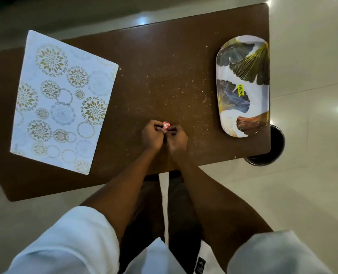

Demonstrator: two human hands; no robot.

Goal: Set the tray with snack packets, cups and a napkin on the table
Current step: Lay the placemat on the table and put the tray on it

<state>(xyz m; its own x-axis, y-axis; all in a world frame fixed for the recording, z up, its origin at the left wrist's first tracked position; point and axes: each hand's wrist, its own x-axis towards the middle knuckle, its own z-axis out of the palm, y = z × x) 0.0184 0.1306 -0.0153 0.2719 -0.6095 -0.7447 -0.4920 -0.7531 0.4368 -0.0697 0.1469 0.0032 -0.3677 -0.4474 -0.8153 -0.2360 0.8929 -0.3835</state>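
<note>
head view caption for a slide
Left hand and right hand pinch a red packet above the table, tray at right.

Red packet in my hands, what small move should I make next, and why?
Probably carry the red packet to the right and lay it on the tray. The left hand and right hand both pinch it above the middle of the table, while the tray by the table's right edge holds no packet yet.

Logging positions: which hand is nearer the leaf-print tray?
Right. The right hand is left of the tray; the left hand is farther left, both pinching a red packet.
</note>
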